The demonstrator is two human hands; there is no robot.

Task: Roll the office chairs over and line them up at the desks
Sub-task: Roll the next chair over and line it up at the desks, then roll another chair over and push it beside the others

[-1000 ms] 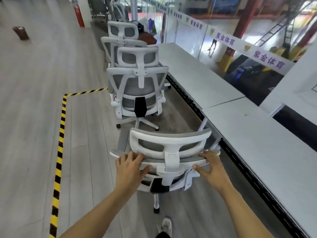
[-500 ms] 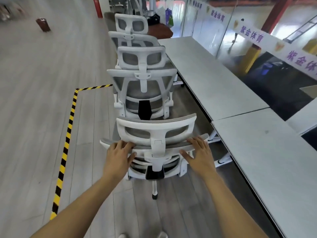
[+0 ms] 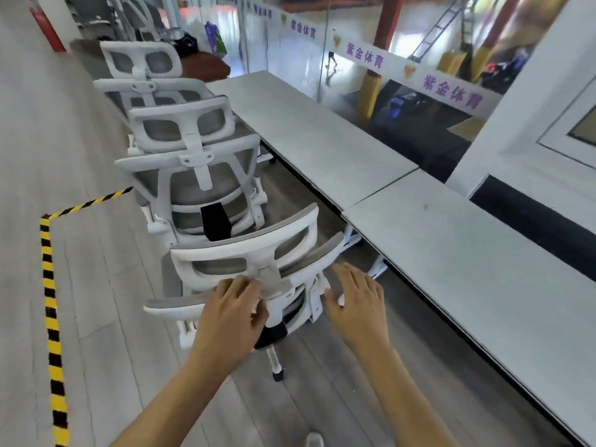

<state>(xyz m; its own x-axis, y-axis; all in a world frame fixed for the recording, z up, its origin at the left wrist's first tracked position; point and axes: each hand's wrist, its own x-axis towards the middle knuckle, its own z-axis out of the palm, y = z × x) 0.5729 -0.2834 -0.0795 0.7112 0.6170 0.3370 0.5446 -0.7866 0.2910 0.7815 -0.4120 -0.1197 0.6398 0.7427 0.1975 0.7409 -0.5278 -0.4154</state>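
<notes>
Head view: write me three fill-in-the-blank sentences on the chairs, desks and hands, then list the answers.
1. The left hand rests on the back of the nearest ____.
2. The grey desks stand on the person's ____ side.
3. The floor tape is striped black and ____.

Missing words: chair; right; yellow

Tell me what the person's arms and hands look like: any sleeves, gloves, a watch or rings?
Both forearms are bare as far as the picture shows, with no sleeve in view. The left hand and the right hand wear no gloves, and no watch, bracelet or ring can be seen on either. No markings show. The picture is slightly blurred, so a very thin ring could be missed.
</notes>
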